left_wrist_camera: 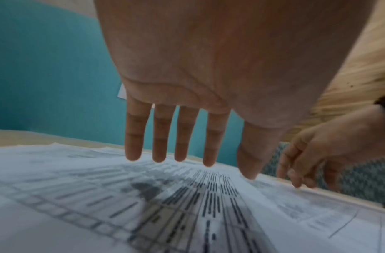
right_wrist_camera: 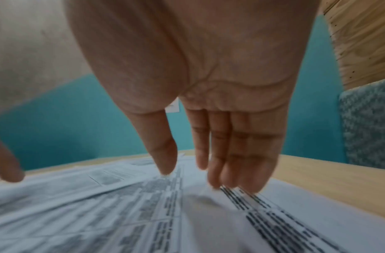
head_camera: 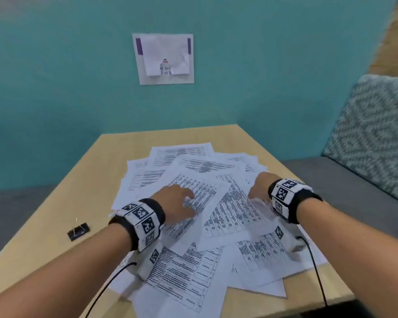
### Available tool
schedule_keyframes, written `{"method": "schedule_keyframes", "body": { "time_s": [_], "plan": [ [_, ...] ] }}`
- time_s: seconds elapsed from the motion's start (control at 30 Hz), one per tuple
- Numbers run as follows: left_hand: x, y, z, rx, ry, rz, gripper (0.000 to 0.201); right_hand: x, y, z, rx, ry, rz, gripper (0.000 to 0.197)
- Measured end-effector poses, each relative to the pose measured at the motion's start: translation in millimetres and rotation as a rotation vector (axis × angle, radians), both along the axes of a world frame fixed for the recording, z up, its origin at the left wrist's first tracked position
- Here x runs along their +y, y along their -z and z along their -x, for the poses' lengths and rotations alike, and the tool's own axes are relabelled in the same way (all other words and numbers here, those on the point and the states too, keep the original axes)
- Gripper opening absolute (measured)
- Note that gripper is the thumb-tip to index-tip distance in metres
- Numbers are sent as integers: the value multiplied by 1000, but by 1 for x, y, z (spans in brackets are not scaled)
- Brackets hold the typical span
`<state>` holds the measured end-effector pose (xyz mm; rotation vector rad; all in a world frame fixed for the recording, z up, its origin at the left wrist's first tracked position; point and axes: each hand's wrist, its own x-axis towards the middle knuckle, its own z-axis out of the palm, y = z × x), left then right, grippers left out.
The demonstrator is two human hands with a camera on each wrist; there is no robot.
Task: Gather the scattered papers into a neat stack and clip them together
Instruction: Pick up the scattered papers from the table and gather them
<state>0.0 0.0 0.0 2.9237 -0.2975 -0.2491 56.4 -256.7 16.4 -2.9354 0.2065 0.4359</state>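
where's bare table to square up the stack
Bare table lies left of the scattered papers, bordered by the binder clip near the front. A narrower strip lies behind the papers toward the wall. The centre and right are crowded with sheets under the left hand and right hand.

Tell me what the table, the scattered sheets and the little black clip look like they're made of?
Table: looks like light wood or wood laminate, matte; its pale tan surface suggests that.
Scattered sheets: thin white paper, printed with black tables; edges overlap and lie flat.
Black clip: probably black-coated metal with shiny wire handles, though it is too small to be sure.
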Motion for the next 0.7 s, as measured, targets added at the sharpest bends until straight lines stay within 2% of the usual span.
{"method": "schedule_keyframes", "body": {
  "time_s": [0.07, 0.1, 0.17, 0.23, 0.33, 0.47, 0.53, 0.7],
  "plan": [
    [-6, 7, -11, 58, -4, -67, 65, -5, 7, -14, -76, 46, -16, 25],
    [-8, 9, -15, 85, -4, -91, 68, -6, 8, -17, -73, 64, -30, 22],
    [-9, 12, -21, 130, 11, -126, 68, -8, 12, -24, 16, 54, -1, 16],
    [-10, 13, -24, 132, 18, -135, 69, -5, 20, -38, 98, 4, 103, 19],
    [-11, 12, -25, 126, 27, -151, 72, -1, 28, -55, 148, -29, 237, 50],
    [-11, 10, -22, 109, 35, -161, 71, 11, -2, -33, 142, -62, 79, 50],
    [-11, 9, -20, 112, 43, -167, 70, 8, -4, -30, 136, -72, 69, 59],
    [-9, 8, -11, 147, 50, -82, 64, 4, -11, -23, 161, -37, -114, 61]
  ]
}}
